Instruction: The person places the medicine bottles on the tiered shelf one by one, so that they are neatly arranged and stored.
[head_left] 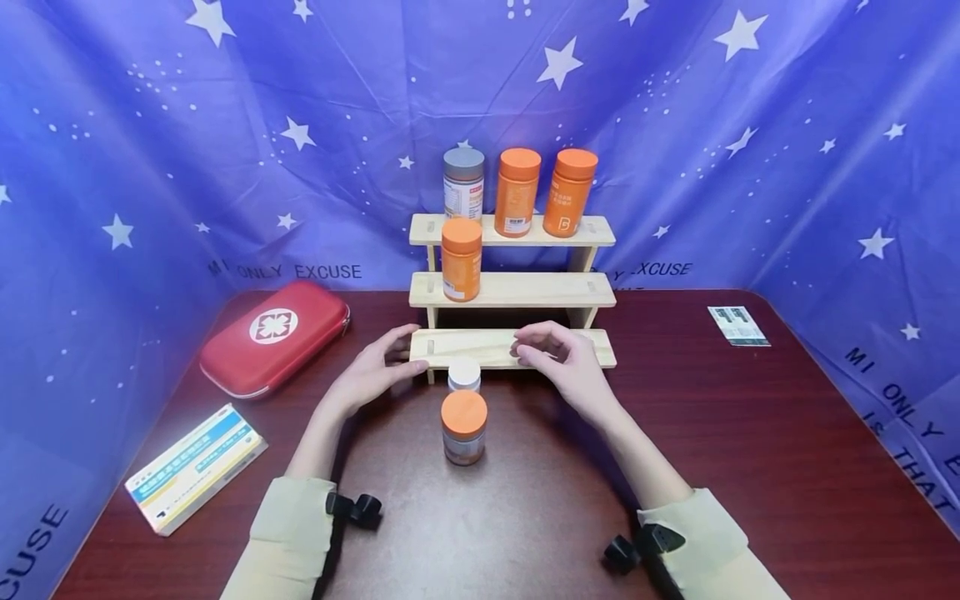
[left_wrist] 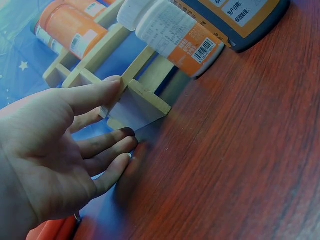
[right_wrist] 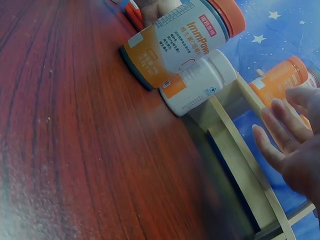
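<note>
A three-step wooden shelf (head_left: 517, 289) stands at the back of the table. My left hand (head_left: 372, 371) is at the left end of its lowest board, thumb at the front edge and index finger towards the back, gripping that end; the other fingers extend loosely in the left wrist view. My right hand (head_left: 566, 367) hovers over the right part of the lowest board, fingers loosely bent and holding nothing. Between the hands, a white-capped bottle (head_left: 464, 376) stands before the shelf, partly hidden by an orange-lidded jar (head_left: 464, 427) in front of it.
On the top step stand a grey-capped bottle (head_left: 463, 183) and two orange bottles (head_left: 517, 192); another orange bottle (head_left: 461, 260) is on the middle step's left. A red zip case (head_left: 275, 339) and a medicine box (head_left: 197, 468) lie left. A small printed card (head_left: 738, 326) lies right.
</note>
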